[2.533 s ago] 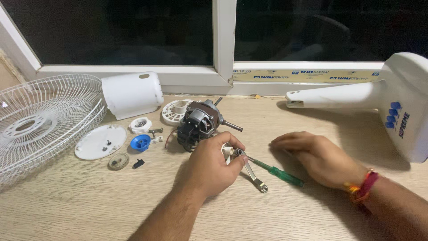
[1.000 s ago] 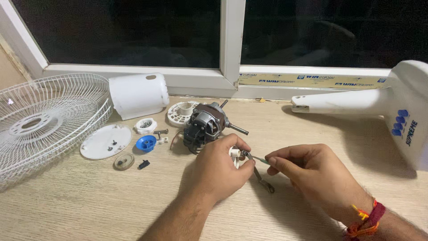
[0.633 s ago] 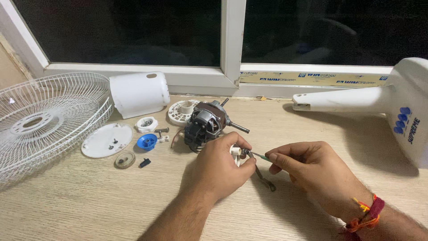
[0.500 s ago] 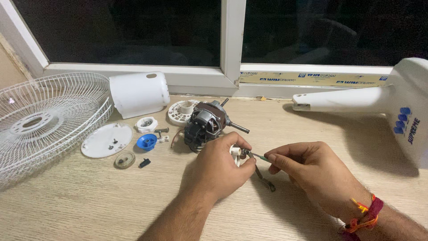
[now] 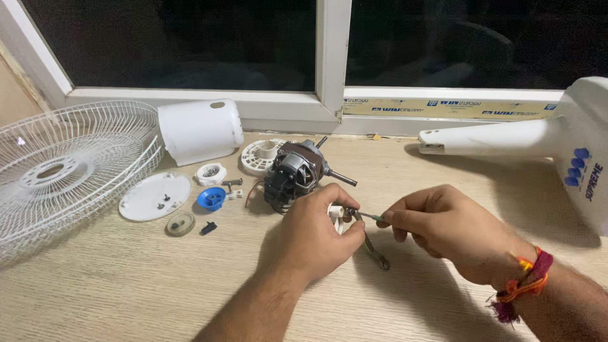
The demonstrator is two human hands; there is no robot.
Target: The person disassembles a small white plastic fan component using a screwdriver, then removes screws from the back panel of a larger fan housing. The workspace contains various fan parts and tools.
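Head view: the left hand is closed around a small white part, gripping it at the fingertips, while the right hand pinches a screwdriver whose tip meets that part. A metal wrench lies on the wooden surface between the hands. Just behind sits the fan motor — farther left, a blue cap, a white disc and the wire grille.

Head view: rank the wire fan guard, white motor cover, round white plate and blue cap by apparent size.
1. Wire fan guard, partly cut off.
2. White motor cover.
3. Round white plate, lying flat, so the gap is unsure.
4. Blue cap.
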